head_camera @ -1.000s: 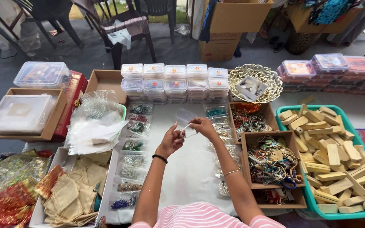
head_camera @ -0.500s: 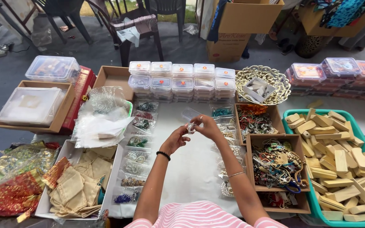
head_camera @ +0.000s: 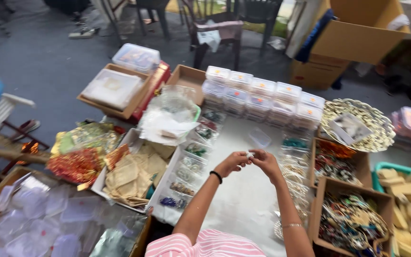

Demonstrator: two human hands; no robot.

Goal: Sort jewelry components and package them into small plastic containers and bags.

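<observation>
While both hands meet over the white-covered table, the left hand and right hand pinch one small pale trinket between their fingertips, raised where it is easy to see. Sorted stock lies within arm's reach on either side. Clear lidded boxes, roughly ten, stand stacked in two tiers at the far edge. Beside the left arm, a white tray holds about six packets of beads in a row. On the right, two cardboard boxes carry tangled jewellery, and one gold filigree bowl sits behind them.
</observation>
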